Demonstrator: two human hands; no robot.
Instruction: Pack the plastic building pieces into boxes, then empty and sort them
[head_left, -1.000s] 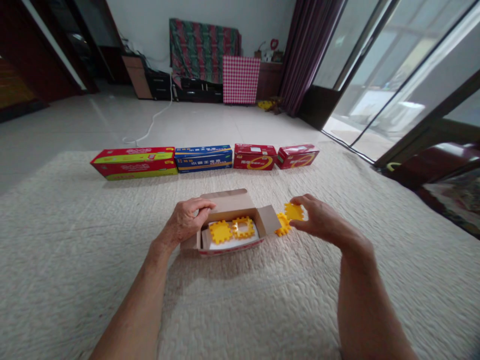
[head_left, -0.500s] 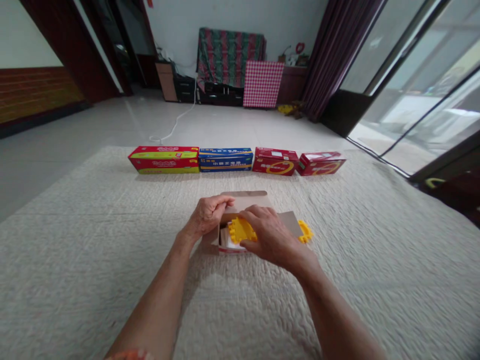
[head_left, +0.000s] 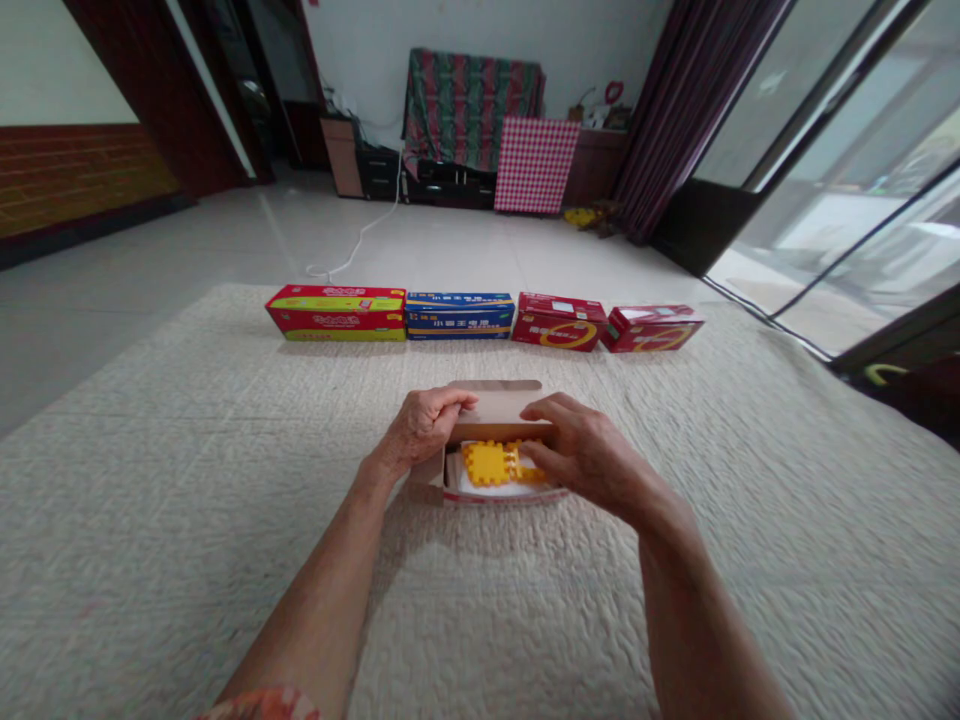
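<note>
Risk: yellow puzzle pieces sit proud in the open box, mid-quilt; pressing the flap down w/ them unseated could jam or crease it. Left hand is curled on the box's left wall, right hand rests fingers on pieces and right edge. Box's long axis runs left-right, its opening faces up/near

Open cardboard box on cream quilted mat, lid flap raised at far side. Left hand grips box's left far edge. Right hand rests on right end of box, fingers curled over edge, touching yellow puzzle pieces lying inside on white liner. Beyond: row of four closed boxes, red-yellow box, blue box, two red boxes, end to end.
</note>
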